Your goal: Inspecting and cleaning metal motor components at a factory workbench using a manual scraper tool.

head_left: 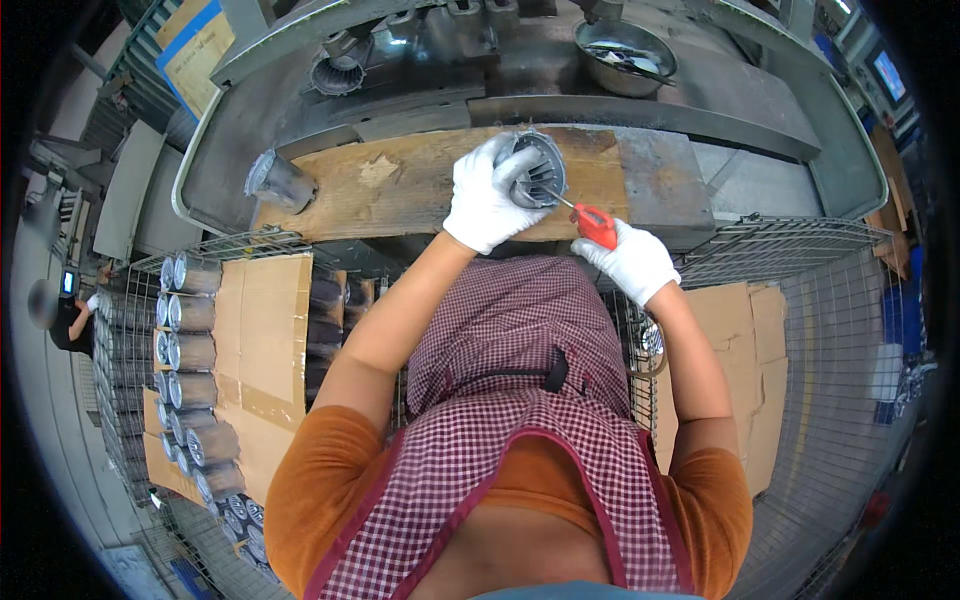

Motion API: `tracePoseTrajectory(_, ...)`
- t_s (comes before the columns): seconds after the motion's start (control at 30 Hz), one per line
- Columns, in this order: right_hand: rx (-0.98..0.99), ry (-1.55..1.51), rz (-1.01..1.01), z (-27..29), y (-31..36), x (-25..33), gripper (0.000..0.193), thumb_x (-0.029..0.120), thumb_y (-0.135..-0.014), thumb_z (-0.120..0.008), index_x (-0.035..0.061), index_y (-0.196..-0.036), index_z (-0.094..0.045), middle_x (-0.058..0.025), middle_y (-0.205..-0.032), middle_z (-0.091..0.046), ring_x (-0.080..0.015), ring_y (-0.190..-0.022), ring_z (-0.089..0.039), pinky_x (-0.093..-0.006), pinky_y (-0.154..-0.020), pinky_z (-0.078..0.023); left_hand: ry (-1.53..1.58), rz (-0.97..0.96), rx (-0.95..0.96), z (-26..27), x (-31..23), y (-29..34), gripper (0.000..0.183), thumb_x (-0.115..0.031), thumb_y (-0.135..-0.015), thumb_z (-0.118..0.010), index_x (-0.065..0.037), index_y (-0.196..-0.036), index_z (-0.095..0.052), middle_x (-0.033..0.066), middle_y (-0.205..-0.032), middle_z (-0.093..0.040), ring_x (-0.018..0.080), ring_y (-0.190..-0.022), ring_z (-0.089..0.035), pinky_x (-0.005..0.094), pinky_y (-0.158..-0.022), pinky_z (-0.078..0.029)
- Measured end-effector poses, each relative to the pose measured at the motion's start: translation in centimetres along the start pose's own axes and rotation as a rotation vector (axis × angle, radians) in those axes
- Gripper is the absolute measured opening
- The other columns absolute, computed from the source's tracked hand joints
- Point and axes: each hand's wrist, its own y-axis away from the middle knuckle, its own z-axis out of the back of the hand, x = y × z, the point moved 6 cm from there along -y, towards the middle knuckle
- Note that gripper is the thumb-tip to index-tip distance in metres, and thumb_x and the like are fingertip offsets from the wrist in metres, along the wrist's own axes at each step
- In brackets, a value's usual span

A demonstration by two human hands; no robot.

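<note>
White-gloved left hand (488,195) clasps a finned grey cylinder (549,168) by its left side, over the middle of a wooden board (415,190). Right hand (635,264), also gloved, pinches a red-handled tool (596,226); thin shaft reaches the cylinder's open end, tip contact unclear. Second cylinder (281,183) lies tilted at the board's left end. Far right: metal bowl (622,82). Near left: stacked cylinders (190,352) beside cardboard (262,340).

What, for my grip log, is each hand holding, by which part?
Left hand: finned part, by its left side. Right hand: tool, by its red handle.
</note>
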Motion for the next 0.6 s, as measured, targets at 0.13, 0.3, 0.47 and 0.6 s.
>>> tracePoseTrajectory(0.13,-0.008,-0.117,0.126,-0.9,0.2,1.7,0.06,0.062,-0.081,-0.058,0.0119,-0.113,-0.062,-0.0187,-0.095,-0.068,-0.038,-0.091,-0.063,-0.0425,-0.08,-0.049,0.002,-0.007,-0.075,0.8,0.0,0.7,0.081,-0.033,-0.048,-0.091,-0.014,-0.118,-0.054,0.0172,-0.117,-0.056,0.0379,-0.103,-0.058,0.0464,-0.085,-0.049)
tracePoseTrajectory(0.3,0.021,-0.01,0.079,-1.6,-0.1,1.8,0.056,0.061,-0.083,-0.056,0.0095,-0.104,-0.063,-0.0186,-0.095,-0.067,-0.0384,-0.09,-0.064,-0.0432,-0.078,-0.05,0.127,0.011,-0.089,0.9,1.0,2.2,0.092,-0.031,-0.047,-0.094,-0.014,-0.125,-0.047,0.0188,-0.125,-0.05,0.0374,-0.11,-0.055,0.0466,-0.092,-0.047)
tracePoseTrajectory(0.47,-0.23,-0.145,0.075,4.1,0.8,-0.8,0.052,0.054,-0.083,-0.06,0.008,-0.106,-0.063,-0.0174,-0.097,-0.067,-0.0343,-0.088,-0.066,-0.0384,-0.079,-0.051,0.322,0.158,-0.237,0.7,4.1,3.6,0.093,-0.029,-0.052,-0.094,-0.012,-0.128,-0.043,0.0189,-0.13,-0.045,0.0355,-0.118,-0.051,0.0448,-0.1,-0.045)
tracePoseTrajectory(0.6,-0.877,-0.328,-0.057,13.3,3.1,-8.9,0.048,0.04,-0.087,-0.067,0.0096,-0.123,-0.061,-0.0061,-0.095,-0.069,-0.0127,-0.084,-0.065,-0.0289,-0.073,-0.05,0.26,0.322,-0.203,0.0,4.9,2.9,0.094,-0.022,-0.054,-0.093,-0.006,-0.13,-0.04,0.0169,-0.127,-0.05,0.0292,-0.118,-0.053,0.0417,-0.099,-0.045)
